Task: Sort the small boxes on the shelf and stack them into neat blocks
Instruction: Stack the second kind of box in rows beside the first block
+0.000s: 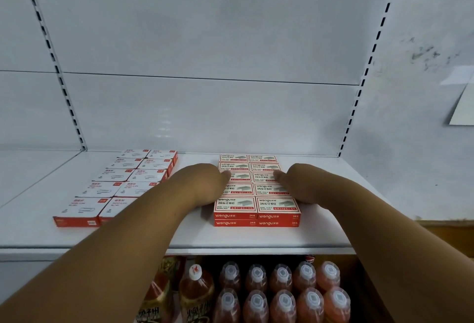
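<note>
My left hand [205, 184] and right hand [298, 185] press against opposite sides of the staple box block [256, 189], thumbs lying on its top; the other fingers are hidden, so grip cannot be confirmed. The block sits mid-shelf [179, 233], well apart from the paper clip box block [120, 184]. Recommended: squeeze evenly from both sides to keep edges flush. Rear rows are hard to verify.
</note>
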A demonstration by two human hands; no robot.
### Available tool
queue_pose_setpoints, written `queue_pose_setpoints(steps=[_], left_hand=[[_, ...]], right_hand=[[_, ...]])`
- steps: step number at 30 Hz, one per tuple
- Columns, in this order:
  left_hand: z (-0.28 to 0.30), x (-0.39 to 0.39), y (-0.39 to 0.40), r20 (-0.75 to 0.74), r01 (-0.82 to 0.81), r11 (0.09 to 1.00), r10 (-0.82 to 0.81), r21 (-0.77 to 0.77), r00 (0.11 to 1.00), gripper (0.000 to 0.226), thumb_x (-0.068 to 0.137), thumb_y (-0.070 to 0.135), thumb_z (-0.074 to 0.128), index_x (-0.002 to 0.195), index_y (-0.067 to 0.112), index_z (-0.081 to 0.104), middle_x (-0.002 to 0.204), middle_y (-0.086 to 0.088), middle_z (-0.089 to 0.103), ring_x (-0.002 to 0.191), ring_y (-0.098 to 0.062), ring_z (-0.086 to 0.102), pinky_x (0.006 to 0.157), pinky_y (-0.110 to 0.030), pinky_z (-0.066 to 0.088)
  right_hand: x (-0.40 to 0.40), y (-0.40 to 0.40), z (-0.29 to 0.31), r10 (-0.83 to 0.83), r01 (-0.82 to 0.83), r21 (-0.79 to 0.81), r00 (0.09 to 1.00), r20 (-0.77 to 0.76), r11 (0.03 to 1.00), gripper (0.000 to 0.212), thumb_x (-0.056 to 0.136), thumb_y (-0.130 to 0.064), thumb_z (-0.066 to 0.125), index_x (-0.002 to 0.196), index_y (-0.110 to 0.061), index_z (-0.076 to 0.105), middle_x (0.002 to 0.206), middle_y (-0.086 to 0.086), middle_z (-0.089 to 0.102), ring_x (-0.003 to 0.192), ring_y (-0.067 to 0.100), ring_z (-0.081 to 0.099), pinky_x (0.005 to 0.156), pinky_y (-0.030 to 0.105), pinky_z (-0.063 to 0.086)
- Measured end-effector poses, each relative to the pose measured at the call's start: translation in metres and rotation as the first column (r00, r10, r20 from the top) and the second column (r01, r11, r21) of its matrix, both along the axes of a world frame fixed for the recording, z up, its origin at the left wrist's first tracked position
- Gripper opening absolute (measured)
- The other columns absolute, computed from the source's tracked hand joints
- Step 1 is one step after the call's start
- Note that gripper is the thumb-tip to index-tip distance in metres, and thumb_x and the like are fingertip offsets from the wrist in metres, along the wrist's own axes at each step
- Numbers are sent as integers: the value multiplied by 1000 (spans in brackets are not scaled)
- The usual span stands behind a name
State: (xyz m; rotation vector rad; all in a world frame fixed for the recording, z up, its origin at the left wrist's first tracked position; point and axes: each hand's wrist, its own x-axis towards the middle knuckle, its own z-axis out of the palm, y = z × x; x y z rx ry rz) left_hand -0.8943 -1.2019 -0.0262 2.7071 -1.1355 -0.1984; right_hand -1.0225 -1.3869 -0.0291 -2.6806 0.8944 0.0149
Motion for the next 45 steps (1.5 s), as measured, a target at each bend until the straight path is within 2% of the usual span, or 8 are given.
queue_pose_setpoints(steps=[10, 14, 23, 27, 32, 39, 43, 45], left_hand=[[-5, -13, 20, -10, -30, 1000, 30, -9, 1000, 60, 98, 58, 22, 73, 21, 61, 74, 5, 63, 72, -7, 59, 59, -25, 37], [-5, -20, 23, 8, -26, 1000, 27, -14, 1000, 55, 100, 56, 23, 82, 21, 61, 75, 7, 60, 72, -6, 55, 60, -27, 36], [-4, -25, 29, -16, -29, 996, 28, -81, 999, 58, 99, 57, 22, 78, 21, 63, 74, 6, 64, 69, -7, 57, 55, -25, 34], [-4, -29, 30, -5, 2, 997, -3, -82, 1000, 59, 100, 56, 21, 87, 20, 66, 78, 4, 66, 73, -10, 58, 64, -28, 39], [-4, -34, 33, 18, 2, 996, 0, -84, 1000, 62, 99, 57, 20, 103, 18, 67, 91, 1, 68, 83, -15, 61, 74, -31, 42], [1, -39, 34, -9, 1, 997, -2, -79, 1000, 66, 99, 58, 18, 99, 16, 68, 85, 0, 67, 79, -14, 60, 74, -32, 44], [-5, -44, 48, 186, -55, 958, 110, -281, 976, 52, 92, 67, 27, 100, 22, 53, 81, 9, 56, 71, -9, 54, 54, -27, 35], [-11, -47, 57, 288, 71, 904, 59, -421, 956, 45, 85, 71, 42, 112, 34, 45, 103, 12, 53, 90, -12, 56, 66, -28, 44]], right_hand=[[-21, 4, -2, 12, -14, 49, 999, 32, 999, 60, 97, -61, 30, 75, -15, 63, 73, -2, 68, 69, 11, 63, 59, 25, 42], [-26, 14, -2, 24, -25, 52, 999, 22, 998, 59, 97, -60, 29, 84, -15, 65, 80, -2, 70, 74, 11, 66, 69, 27, 50], [-37, 29, 7, -41, 40, 45, 999, 31, 998, 60, 98, -59, 27, 84, -14, 64, 78, 0, 67, 72, 12, 63, 63, 26, 43], [-42, 32, 6, -46, 46, 1, 998, 38, 999, 61, 99, -58, 26, 86, -12, 64, 83, 4, 68, 78, 16, 63, 72, 30, 45], [-41, 37, 5, -69, 71, -64, 997, 46, 995, 59, 99, -58, 27, 74, -15, 59, 75, 2, 65, 71, 15, 61, 62, 29, 40], [-42, 37, -1, -106, 113, -109, 992, 71, 988, 59, 98, -59, 24, 76, -16, 59, 75, 0, 63, 72, 16, 59, 65, 31, 43], [-55, 37, -3, -141, 181, -198, 970, 199, 963, 57, 92, -68, 27, 82, -20, 55, 76, -3, 61, 70, 15, 58, 65, 33, 48], [-68, 40, -7, 46, 78, -287, 915, 402, 955, 45, 89, -66, 40, 98, -24, 55, 94, -7, 61, 84, 15, 58, 74, 35, 50]])
